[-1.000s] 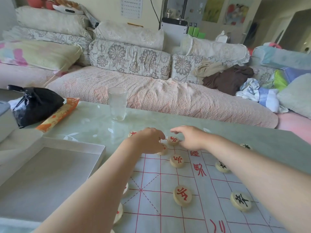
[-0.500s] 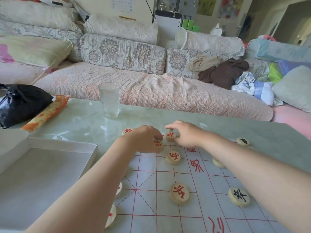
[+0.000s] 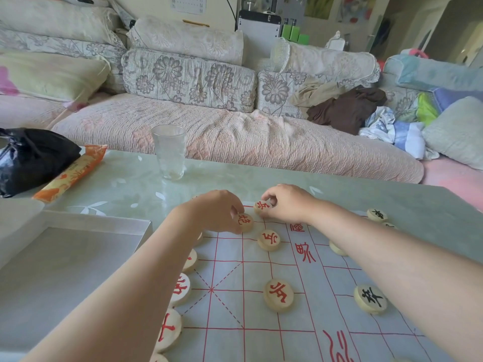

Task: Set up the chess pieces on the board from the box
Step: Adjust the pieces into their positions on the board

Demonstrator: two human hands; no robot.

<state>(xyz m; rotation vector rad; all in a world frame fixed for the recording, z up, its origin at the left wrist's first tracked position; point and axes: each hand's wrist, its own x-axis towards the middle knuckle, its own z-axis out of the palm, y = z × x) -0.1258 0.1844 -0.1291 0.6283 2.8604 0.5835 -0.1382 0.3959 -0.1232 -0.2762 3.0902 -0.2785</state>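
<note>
The left hand [image 3: 215, 210] pinches a red-lettered xiangqi disc [image 3: 245, 222]. Just to its right, the right hand [image 3: 287, 205] pinches a second red disc [image 3: 262, 206]. Both discs sit at the far edge of the paper board [image 3: 230, 307], and the box [image 3: 65, 270] lies left of the left forearm.

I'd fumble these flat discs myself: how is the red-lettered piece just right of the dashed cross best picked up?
Probably from straight above, pinching opposite sides of its rim: the red-lettered piece lies flat on the board, a low disc with nothing touching it.
</note>
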